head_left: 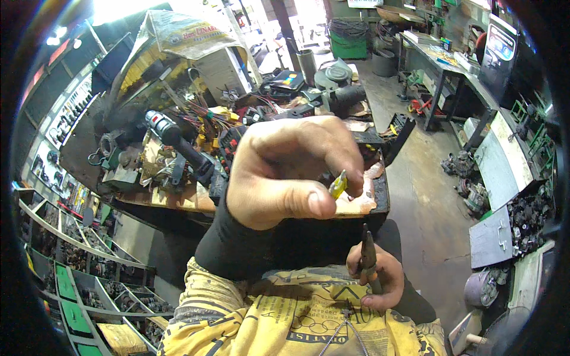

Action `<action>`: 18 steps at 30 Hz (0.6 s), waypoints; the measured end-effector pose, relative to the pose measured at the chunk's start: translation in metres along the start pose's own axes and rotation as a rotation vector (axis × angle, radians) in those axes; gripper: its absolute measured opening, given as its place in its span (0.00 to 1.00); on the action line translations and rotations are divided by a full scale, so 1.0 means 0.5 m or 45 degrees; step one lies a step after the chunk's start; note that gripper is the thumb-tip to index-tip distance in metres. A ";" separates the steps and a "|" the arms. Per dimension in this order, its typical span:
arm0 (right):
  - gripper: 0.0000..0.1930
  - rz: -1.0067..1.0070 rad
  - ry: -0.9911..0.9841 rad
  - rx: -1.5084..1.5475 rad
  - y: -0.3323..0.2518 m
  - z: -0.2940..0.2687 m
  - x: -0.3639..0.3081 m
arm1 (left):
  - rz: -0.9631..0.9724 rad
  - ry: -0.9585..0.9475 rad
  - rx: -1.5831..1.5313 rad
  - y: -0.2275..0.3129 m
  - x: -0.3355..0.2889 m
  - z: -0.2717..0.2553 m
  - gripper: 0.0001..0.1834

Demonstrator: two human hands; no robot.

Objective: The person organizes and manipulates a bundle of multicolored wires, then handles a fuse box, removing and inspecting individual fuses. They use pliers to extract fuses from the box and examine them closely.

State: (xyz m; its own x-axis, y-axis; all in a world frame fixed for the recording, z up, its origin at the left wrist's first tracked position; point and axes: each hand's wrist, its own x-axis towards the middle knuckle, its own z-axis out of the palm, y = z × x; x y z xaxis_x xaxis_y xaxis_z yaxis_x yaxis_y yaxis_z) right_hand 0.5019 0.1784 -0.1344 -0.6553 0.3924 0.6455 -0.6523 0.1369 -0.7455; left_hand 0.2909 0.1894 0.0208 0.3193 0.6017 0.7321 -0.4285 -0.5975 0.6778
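Raised in the middle of the view, my left hand is closed, its thumb and fingertips pinching a small yellow piece with a pale pointed tip. The piece is too small for me to tell its kind. Lower and to the right, my right hand wraps round a pair of long-nose pliers. The dark jaws of the pliers point upward, and the two tips lie close together below the bench edge. My fingers partly hide the handles. The pliers and the yellow piece are apart.
Behind my left hand stands a cluttered workbench, holding a cordless power tool, coloured wires and a black tube-shaped part. Metal shelving runs along the left. Another bench and machine parts line the right.
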 end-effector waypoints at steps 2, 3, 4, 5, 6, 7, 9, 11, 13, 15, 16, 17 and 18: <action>0.15 -0.056 0.044 -0.053 -0.004 0.001 -0.004 | -0.048 0.098 0.341 0.016 -0.020 0.008 0.15; 0.15 -0.027 0.047 -0.082 -0.010 0.001 -0.007 | -0.082 0.113 0.555 0.022 -0.030 0.012 0.16; 0.15 -0.008 0.049 -0.118 -0.018 0.001 -0.011 | -0.085 0.110 0.658 0.024 -0.039 0.016 0.15; 0.15 0.000 0.053 -0.163 -0.024 0.001 -0.014 | -0.092 0.107 0.755 0.023 -0.047 0.018 0.15; 0.16 -0.040 0.047 -0.237 -0.025 0.000 -0.012 | -0.069 0.095 0.806 0.020 -0.054 0.020 0.15; 0.16 -0.024 0.055 -0.290 -0.028 0.000 -0.012 | -0.046 0.086 0.855 0.018 -0.061 0.022 0.15; 0.17 -0.030 0.059 -0.411 -0.033 0.003 -0.007 | 0.017 0.047 0.967 0.017 -0.071 0.021 0.16; 0.18 -0.058 0.062 -0.544 -0.032 0.008 0.003 | 0.089 -0.013 1.090 0.019 -0.078 0.018 0.19; 0.18 -0.056 0.061 -0.651 -0.040 0.014 0.008 | 0.083 -0.025 1.232 0.027 -0.090 0.024 0.19; 0.17 -0.002 0.078 -0.679 -0.050 0.021 0.011 | 0.083 -0.043 1.361 0.034 -0.098 0.029 0.19; 0.17 0.007 0.084 -0.707 -0.054 0.024 0.014 | 0.086 -0.037 1.392 0.037 -0.100 0.029 0.20; 0.17 0.034 0.080 -0.727 -0.058 0.027 0.016 | 0.075 -0.027 1.421 0.039 -0.104 0.029 0.20; 0.17 0.048 0.075 -0.754 -0.063 0.028 0.018 | 0.062 -0.015 1.451 0.041 -0.108 0.029 0.20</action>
State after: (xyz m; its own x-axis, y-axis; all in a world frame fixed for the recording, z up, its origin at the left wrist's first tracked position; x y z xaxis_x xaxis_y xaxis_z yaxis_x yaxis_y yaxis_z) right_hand 0.5112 0.1651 -0.1028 -0.6408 0.4542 0.6189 -0.2942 0.5994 -0.7445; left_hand 0.2772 0.1371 -0.0039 0.3336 0.5631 0.7560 0.5743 -0.7574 0.3108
